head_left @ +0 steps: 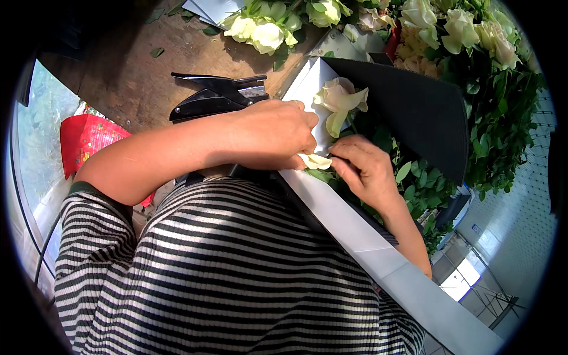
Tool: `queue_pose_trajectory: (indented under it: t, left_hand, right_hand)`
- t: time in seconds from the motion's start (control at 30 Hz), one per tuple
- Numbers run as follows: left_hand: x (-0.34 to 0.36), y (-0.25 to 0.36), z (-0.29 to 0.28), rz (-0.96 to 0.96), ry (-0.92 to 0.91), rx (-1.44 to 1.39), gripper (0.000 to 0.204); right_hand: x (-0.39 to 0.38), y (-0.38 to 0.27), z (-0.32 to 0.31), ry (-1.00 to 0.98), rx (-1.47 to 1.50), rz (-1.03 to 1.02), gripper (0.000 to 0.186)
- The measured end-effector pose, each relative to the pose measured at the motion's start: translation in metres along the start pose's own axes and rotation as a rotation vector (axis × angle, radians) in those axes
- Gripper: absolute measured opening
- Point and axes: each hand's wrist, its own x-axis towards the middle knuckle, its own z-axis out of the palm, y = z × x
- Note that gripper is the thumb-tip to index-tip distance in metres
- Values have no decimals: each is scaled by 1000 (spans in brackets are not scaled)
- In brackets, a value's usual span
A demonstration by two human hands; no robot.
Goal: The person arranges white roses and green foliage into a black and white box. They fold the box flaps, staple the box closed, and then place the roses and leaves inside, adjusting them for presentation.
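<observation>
My left hand (pixel 275 133) is curled closed over the edge of a folded white sheet (pixel 321 74), its fingertips beside a pale petal (pixel 315 161). Whatever it grips is hidden beneath the fingers. My right hand (pixel 368 173) reaches in from the right with thumb and forefinger close together, near that same petal and some leaves; what lies between them is too small to make out. Just above the two hands, a cream-pink rose (pixel 340 103) leans against the white sheet. A black corrugated sheet (pixel 408 97) stands up behind the rose.
A black stapler (pixel 216 97) lies on the wooden table (pixel 136 71) beyond my left forearm. Cut roses (pixel 263 32) rest at the table's far side. Leafy rose bunches (pixel 500 112) fill the right. A long pale strip (pixel 384 260) crosses before my body. Red wrapping (pixel 89 139) is at left.
</observation>
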Motion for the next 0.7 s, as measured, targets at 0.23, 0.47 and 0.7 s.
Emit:
queue_pose_trajectory:
  t: [0.23, 0.47, 0.7]
  left_hand:
    - [-6, 2, -13, -140, -195, -120, 27]
    - [-12, 0, -13, -158, -234, -98, 31]
    - [-9, 1, -19, -189, 100, -156, 37]
  right_hand:
    - [10, 31, 17, 281, -157, 129, 21]
    - [0, 29, 29, 139, -154, -69, 28]
    - [-2, 23, 34, 162, -284, -128, 29]
